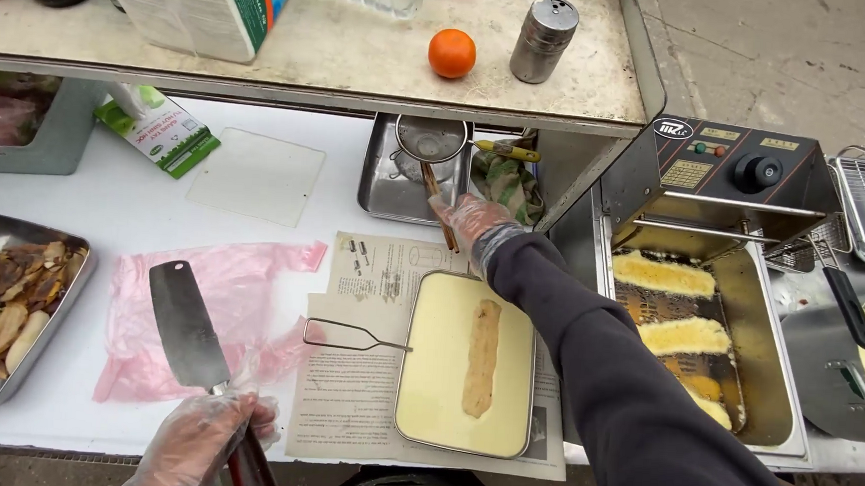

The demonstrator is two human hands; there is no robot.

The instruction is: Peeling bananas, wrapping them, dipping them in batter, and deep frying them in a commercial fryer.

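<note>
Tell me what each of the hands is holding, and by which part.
The left hand grips a cleaver by its handle. The right hand holds wooden chopsticks near their lower ends.

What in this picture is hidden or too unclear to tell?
All in the head view:
- The right hand hides how its fingers grip the chopsticks.
- The cleaver handle is covered by the left hand and cut off by the bottom edge.
- The tray of peels is cut off by the left edge.
- The pieces in the fryer are partly sunk in oil.
</note>
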